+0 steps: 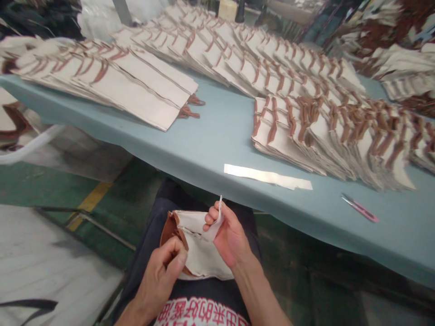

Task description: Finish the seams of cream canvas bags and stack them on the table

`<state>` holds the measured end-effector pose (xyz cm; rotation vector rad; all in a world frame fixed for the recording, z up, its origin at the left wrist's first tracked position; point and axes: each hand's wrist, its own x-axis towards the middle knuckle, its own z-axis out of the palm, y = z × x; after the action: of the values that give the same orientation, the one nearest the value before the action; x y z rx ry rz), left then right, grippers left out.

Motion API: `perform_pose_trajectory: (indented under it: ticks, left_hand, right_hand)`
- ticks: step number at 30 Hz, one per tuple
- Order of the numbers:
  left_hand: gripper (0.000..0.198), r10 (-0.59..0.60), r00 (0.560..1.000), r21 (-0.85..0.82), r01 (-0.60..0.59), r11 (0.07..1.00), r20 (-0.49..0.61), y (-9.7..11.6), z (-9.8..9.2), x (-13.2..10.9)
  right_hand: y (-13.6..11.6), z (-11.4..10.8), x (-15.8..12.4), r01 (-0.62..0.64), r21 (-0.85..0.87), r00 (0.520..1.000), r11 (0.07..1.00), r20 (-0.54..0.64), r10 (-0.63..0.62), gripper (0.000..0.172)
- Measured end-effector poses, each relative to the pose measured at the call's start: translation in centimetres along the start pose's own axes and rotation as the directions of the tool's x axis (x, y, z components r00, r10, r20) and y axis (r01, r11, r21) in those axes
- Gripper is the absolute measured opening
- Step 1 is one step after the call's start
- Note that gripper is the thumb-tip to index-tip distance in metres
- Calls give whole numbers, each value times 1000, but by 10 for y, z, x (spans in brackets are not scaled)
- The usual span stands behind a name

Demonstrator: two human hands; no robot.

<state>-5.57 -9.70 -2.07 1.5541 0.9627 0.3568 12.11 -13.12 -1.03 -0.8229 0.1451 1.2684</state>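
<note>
A cream fabric bag [204, 256] with a brown edge lies across my lap. At its brown edge [172, 226], my left hand [166, 262] is closed with thumb and fingers pinched on the trim. Over the other end of the bag, my right hand [231, 233] grips a small white strip [216, 224], which stands up between thumb and fingers. Whether that strip is paper or cloth I cannot tell. The inside of the bag is mostly hidden by the left hand.
On the blue-green table [210, 140] lie a long pale strip [267, 175] and pink-handled thread snips [360, 208]. A pile of cream bags [136, 86] is at the left, and several overlapping rows of brown-trimmed bags [306, 131] fill the right and back.
</note>
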Motion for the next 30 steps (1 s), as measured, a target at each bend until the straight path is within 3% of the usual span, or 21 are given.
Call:
perform_pose_trajectory:
  ticks: [4,9,12,15,18,21,26,30]
  left_hand:
    - [36,-12,992,148,-6,989,126,-11,-3,-16]
    - [35,-31,978,285,-30,958,205,-11,-7,-20]
    - [39,-7,967,212,-49,976,253,2,-9,-5]
    - [37,92,967,98,-118,988,238,26,-14,19]
    - [34,195,958,60,-212,975,210,51,-17,39]
    - [33,280,938,19,-289,957,202,68,-15,49]
    - [34,344,923,-43,-342,939,175,80,-7,46]
    - [33,393,908,-36,-392,919,144,87,-5,43]
  right_hand:
    - [20,-11,6,-67,-20,996,998,-55,66,51]
    - [37,-20,11,-46,-128,997,991,-73,37,57]
    - [22,-22,6,35,-241,998,970,-38,-45,54]
    - [-12,-18,-10,150,-411,987,899,8,-162,48]
    - [-46,-3,-40,305,-767,938,565,140,-316,45]
    - [-62,19,-67,364,-876,900,318,242,-362,38]
    - [-55,40,-78,432,-897,834,91,359,-418,21]
    - [-47,41,-72,420,-907,830,23,373,-415,20]
